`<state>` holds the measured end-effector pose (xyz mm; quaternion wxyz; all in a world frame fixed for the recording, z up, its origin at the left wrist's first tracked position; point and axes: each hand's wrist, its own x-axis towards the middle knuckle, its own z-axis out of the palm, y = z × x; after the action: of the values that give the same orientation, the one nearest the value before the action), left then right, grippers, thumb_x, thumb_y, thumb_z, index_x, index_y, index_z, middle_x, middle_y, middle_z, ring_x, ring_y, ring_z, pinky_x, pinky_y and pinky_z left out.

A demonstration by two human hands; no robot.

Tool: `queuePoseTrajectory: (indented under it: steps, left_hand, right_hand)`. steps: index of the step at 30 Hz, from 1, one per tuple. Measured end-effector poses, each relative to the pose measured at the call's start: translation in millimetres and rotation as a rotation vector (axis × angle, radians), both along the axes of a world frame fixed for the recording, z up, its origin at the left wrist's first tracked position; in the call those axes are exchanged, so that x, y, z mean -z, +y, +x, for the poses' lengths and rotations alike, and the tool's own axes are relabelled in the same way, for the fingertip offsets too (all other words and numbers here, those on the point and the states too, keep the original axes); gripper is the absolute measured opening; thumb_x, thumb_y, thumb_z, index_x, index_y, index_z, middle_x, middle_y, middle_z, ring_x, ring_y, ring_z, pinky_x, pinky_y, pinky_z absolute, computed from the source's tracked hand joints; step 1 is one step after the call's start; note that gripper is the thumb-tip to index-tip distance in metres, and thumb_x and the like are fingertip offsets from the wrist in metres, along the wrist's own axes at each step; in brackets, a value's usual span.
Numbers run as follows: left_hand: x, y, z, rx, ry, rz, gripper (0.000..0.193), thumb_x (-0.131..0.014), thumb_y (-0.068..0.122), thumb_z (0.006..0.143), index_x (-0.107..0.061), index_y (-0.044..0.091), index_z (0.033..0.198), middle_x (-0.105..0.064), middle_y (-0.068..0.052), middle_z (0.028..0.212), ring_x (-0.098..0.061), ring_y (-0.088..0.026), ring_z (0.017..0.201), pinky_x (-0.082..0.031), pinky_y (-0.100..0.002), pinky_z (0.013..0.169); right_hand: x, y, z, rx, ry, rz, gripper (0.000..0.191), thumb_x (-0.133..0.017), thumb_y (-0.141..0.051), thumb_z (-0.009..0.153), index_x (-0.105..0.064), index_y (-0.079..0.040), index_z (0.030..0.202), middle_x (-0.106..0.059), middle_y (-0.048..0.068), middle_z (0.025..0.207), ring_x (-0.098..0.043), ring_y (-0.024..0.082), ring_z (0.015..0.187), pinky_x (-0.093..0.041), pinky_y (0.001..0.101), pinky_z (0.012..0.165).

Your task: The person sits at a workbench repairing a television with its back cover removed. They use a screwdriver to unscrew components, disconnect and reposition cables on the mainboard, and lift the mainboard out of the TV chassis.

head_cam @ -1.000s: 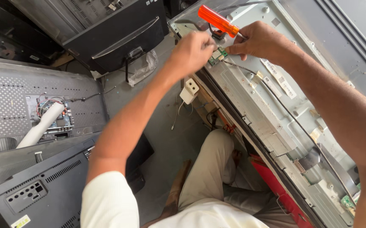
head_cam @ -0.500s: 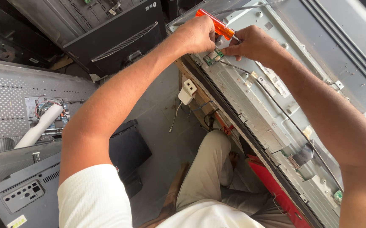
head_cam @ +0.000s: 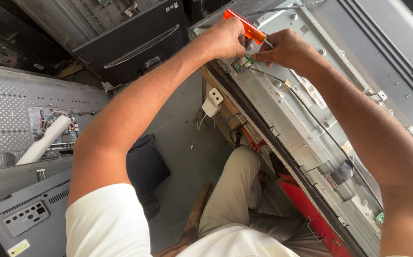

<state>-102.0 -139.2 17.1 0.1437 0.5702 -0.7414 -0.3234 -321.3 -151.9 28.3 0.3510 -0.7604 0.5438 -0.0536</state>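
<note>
Both bare arms stretch forward and up over the tilted grey sheet-metal back of a flat television panel [head_cam: 311, 119], elbows bent. The left hand [head_cam: 225, 38] is fisted tight around the translucent orange plastic handle of a screwdriver [head_cam: 244, 26]. The right hand [head_cam: 287, 47] pinches narrowly at the tool's metal shaft, just above a small green circuit board [head_cam: 243, 63] near the panel's upper edge.

White label strips [head_cam: 311, 93] on metal chassis [head_cam: 287, 114]
</note>
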Motion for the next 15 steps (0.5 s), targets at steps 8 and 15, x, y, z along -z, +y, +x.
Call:
queuePoseTrajectory:
  steps: [8, 15]
  left_hand:
    - [18, -2, 12, 0.014, 0.175, -0.033, 0.01, -0.081, 0.012, 0.075, -0.076, 0.007, 0.081, -0.074, -0.006, 0.076, -0.07, -0.014, 0.072, -0.054, -0.033, 0.068]
    - [30, 0, 19, 0.022, 0.303, -0.043, 0.01, -0.08, 0.011, 0.073, -0.072, 0.007, 0.077, -0.071, -0.004, 0.072, -0.068, -0.012, 0.069, -0.052, -0.031, 0.064]
  right_hand:
    - [1, 16, 3, 0.101, -0.182, 0.062, 0.017, -0.081, -0.024, 0.085, -0.08, -0.012, 0.097, -0.071, -0.001, 0.079, -0.058, 0.008, 0.07, -0.042, 0.0287, 0.063]
    - [1, 45, 28, 0.238, -0.292, -0.002, 0.019, -0.082, -0.023, 0.087, -0.081, -0.011, 0.101, -0.07, -0.003, 0.076, -0.056, 0.008, 0.065, -0.045, 0.0279, 0.057]
